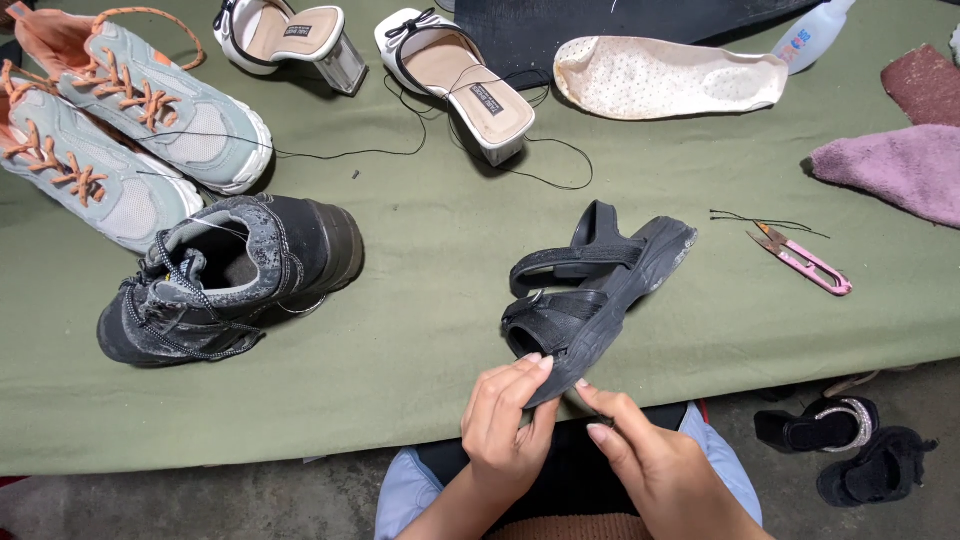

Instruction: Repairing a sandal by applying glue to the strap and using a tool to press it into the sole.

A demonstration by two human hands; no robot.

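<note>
- A black strapped sandal (590, 290) is held by its toe end over the near edge of a green-covered counter (430, 300), its heel end resting on the cloth.
- The left hand (505, 425) is closed in a pinch on the sole's tip, thumb beneath and fingers on top; the right hand (650, 465) is pinched just beside it on the same tip, and whether a needle or thread is gripped there cannot be told.
- The sandal's sole edge looks scuffed and pale near the heel; no fresh stitching or glue can be made out on it, so the work on it is judged to be at an early stage.
- A pair of pink thread snips (805, 262) is left lying well to the right, with a short black thread beside it.
- A dusty black boot (235, 275), two grey sneakers with orange laces (120, 130), two white block-heeled mules (460, 80) trailed by black thread, and a white insole (665, 75) are spread across the cloth, apparently untouched.
</note>
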